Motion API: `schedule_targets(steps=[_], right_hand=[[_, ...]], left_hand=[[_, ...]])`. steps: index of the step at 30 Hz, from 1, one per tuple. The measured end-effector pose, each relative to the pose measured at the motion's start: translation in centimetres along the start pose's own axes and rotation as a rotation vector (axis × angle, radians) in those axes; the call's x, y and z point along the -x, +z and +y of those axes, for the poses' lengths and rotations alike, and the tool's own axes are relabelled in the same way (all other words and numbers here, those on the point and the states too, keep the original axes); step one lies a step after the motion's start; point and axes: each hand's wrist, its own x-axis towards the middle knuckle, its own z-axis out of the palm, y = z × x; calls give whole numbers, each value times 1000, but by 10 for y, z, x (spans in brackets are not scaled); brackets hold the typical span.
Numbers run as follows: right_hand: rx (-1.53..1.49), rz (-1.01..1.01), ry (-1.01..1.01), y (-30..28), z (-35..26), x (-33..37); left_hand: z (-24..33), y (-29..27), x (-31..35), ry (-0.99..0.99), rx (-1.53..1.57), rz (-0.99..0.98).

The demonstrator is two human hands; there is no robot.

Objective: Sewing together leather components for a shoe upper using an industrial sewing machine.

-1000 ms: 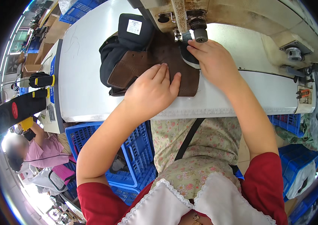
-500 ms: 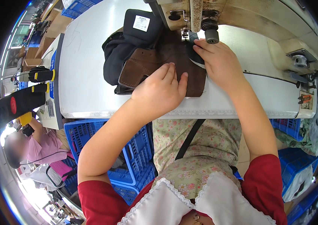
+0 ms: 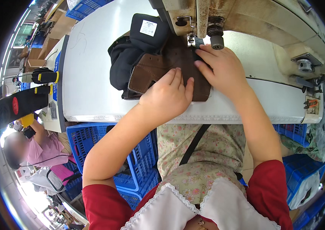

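Note:
A brown leather boot upper point(image 3: 193, 86) with black padded lining point(image 3: 122, 74) lies on the sewing machine's bed. A black padded flap point(image 3: 139, 38) with a white label stands up from its far left. My left hand point(image 3: 168, 94) lies on the brown leather, its fingers stretched out and the thumb apart. Close by the presser foot point(image 3: 191, 40), my right hand point(image 3: 223, 69) rests its fingertips at the leather's right edge, fingers extended and thumb spread. A short dark strip point(image 3: 198, 42) runs from the foot towards those fingertips; my right hand covers what lies beneath it.
The machine head point(image 3: 254, 23) hangs over the far right of the white table point(image 3: 89, 76). Blue crates point(image 3: 141, 153) stand below the table's front edge on the left, another blue crate point(image 3: 304, 172) at the right. A person in pink point(image 3: 43, 147) sits at the left.
My right thumb and fingers have shifted, and the dark piece with a pale edge that showed below them is now mostly covered. The whole view has moved slightly.

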Motion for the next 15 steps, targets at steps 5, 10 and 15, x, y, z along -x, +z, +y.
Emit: schedule_targets(steps=[5, 10, 15], right_hand=[[153, 102, 84, 20, -33, 3], [161, 128, 102, 30, -32, 13], [142, 141, 102, 28, -27, 12]], left_hand=[[2, -1, -1, -22, -2, 2], [14, -5, -1, -132, -24, -35], [-13, -98, -11, -47, 705, -141]])
